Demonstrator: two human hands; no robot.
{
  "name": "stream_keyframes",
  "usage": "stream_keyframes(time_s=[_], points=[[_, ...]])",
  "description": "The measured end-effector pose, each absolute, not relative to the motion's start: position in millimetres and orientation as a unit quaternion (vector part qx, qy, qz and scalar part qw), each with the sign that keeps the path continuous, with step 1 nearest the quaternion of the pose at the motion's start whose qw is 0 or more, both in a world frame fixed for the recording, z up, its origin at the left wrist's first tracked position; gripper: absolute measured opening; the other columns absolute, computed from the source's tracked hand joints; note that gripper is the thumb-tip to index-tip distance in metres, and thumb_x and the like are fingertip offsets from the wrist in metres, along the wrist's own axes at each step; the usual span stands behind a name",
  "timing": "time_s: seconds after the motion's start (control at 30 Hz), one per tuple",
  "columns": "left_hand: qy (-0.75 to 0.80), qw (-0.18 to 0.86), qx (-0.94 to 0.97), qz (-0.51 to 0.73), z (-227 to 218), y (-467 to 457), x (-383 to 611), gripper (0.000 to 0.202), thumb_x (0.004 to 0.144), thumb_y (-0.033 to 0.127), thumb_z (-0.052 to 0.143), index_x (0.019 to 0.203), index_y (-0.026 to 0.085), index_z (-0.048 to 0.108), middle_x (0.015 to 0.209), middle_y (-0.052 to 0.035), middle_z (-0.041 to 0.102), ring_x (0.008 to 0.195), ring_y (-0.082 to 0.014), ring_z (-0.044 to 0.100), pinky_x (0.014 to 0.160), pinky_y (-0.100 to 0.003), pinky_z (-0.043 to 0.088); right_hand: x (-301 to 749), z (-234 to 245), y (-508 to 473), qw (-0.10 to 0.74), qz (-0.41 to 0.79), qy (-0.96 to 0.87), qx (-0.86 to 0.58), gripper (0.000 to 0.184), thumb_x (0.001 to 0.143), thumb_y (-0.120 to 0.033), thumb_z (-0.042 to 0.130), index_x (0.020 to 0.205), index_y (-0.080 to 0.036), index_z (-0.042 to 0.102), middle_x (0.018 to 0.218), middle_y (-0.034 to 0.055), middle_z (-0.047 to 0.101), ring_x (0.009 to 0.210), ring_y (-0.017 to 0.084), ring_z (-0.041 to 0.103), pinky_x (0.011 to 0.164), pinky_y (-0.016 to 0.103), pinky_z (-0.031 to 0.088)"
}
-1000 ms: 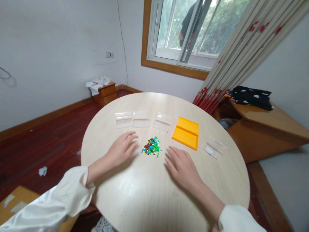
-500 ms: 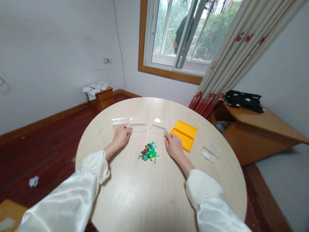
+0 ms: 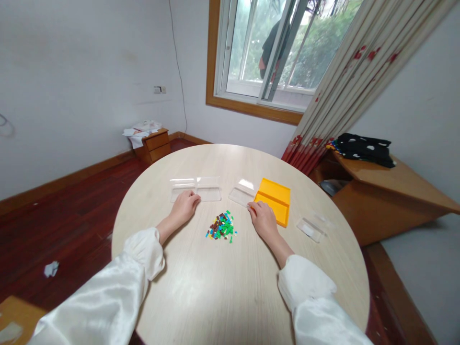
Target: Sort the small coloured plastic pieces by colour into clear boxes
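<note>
At the front edge of two clear plastic boxes, the left one (image 3: 177, 192) and the right one (image 3: 210, 194), my left hand (image 3: 185, 208) has its fingers closed where they meet. Both lie side by side with lids folded back. My right hand (image 3: 264, 219) pinches the near right corner of a third clear plastic box (image 3: 240, 195), also open. That box touches or slightly overlaps the open yellow box (image 3: 281, 211) beside it. Between my hands lies a pile of small toy bricks (image 3: 221, 226) in green, brown, blue, yellow and white.
Another open clear box (image 3: 309, 230) lies on the right of the round table (image 3: 215, 297). A wooden desk (image 3: 402, 201) with dark cloth stands at the right, and a small drawer cabinet (image 3: 156, 143) at the back left. Crumpled paper (image 3: 51, 269) is on the floor.
The two left boxes have shifted slightly right and nearer, now closely aligned. The third box has slid right, up to the yellow box, which has moved slightly left. The brick pile stays put.
</note>
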State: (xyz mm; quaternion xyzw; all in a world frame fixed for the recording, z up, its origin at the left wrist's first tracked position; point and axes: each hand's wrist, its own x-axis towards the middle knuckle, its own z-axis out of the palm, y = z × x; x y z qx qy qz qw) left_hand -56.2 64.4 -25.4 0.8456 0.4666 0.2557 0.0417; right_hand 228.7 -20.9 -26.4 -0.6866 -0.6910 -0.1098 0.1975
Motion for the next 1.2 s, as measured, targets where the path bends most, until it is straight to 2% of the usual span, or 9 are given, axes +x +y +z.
stream_keyframes(time_s=[0.4,0.63,1.2], points=[[0.469,0.059,0.847,0.242,-21.3,56.6,-51.2,0.029,0.088,0.023,0.041,0.090,0.016,0.069,0.086,-0.0110,0.062,0.085,-0.0233,0.055,0.077,-0.034,0.043,233.9,-20.9,-17.8,0.217,-0.039,-0.714,-0.664,0.022,0.088,-0.016,0.046,0.094,-0.022,0.066,0.091,0.0063,0.065,0.088,0.020,0.054,0.074,0.030,0.038],[0.484,0.056,0.841,0.235,-18.5,54.9,-45.3,0.028,0.088,0.023,0.042,0.090,0.016,0.069,0.087,-0.0111,0.062,0.086,-0.0230,0.055,0.077,-0.034,0.044,239.8,-16.6,-16.6,0.238,-0.010,-0.718,-0.654,0.017,0.087,-0.028,0.052,0.092,-0.022,0.067,0.092,0.0056,0.065,0.089,0.020,0.054,0.075,0.030,0.040],[0.505,0.041,0.833,0.220,-17.4,53.0,-36.9,0.028,0.088,0.021,0.042,0.093,0.014,0.069,0.086,-0.0116,0.062,0.086,-0.0235,0.055,0.075,-0.033,0.042,243.8,-17.5,-8.3,0.230,0.005,-0.723,-0.652,0.017,0.088,-0.027,0.052,0.093,-0.023,0.068,0.091,0.0047,0.064,0.088,0.018,0.056,0.074,0.028,0.040]])
